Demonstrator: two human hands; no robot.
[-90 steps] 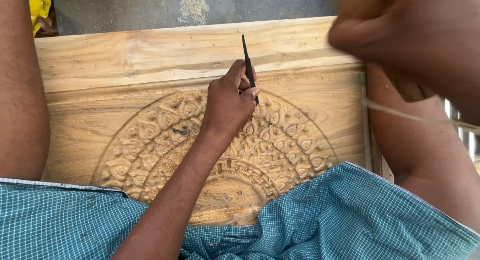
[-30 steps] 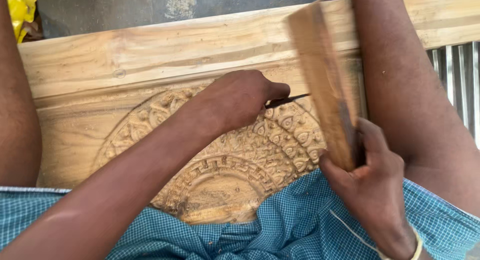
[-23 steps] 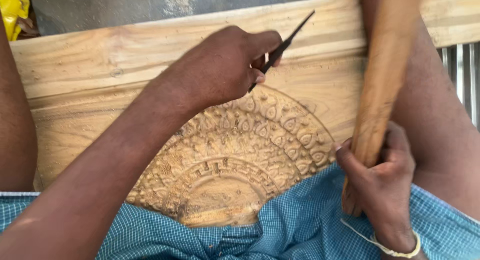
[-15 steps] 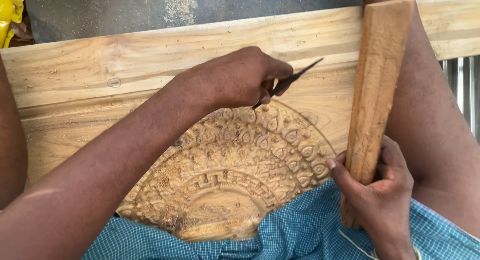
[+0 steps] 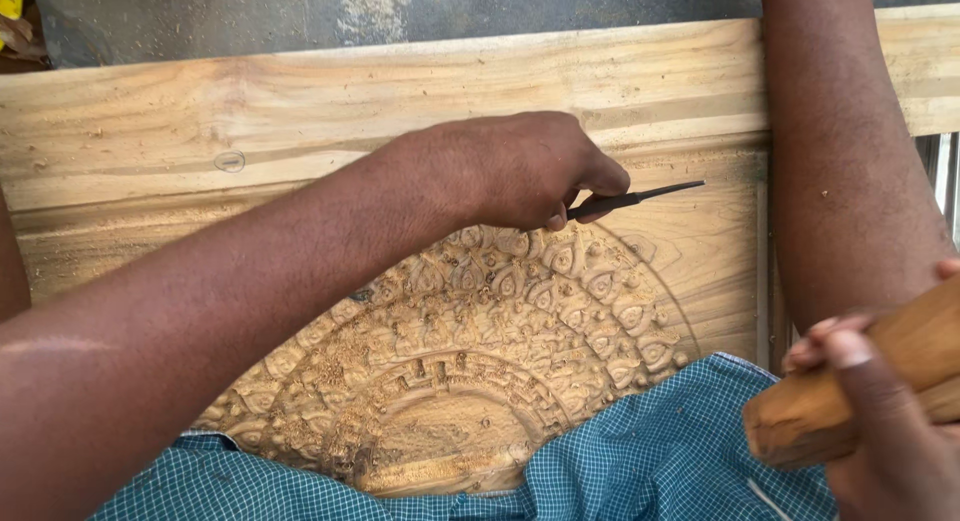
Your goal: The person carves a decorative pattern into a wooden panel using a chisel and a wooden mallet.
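Note:
My left hand [image 5: 520, 171] grips a thin dark chisel [image 5: 640, 196], its tip pointing right over the plain wood just beyond the carved rim. Below it lies a round, finely carved floral medallion [image 5: 480, 351] cut into a pale wooden panel [image 5: 250, 101]. My right hand [image 5: 880, 431] is at the lower right corner, closed around a wooden mallet [image 5: 850, 391] held low and away from the chisel. Only the mallet's near end shows.
Blue checked cloth [image 5: 650, 461] on my lap covers the lower edge of the medallion. A bare leg [image 5: 850, 161] crosses the panel at the right. Grey ground [image 5: 400, 11] lies beyond the panel's far edge, and metal bars [image 5: 945, 181] show at far right.
The mallet, held upright beside the chisel half a second ago, has dropped to the lower right corner. My left hand has kept hold of the chisel, which now lies nearly level.

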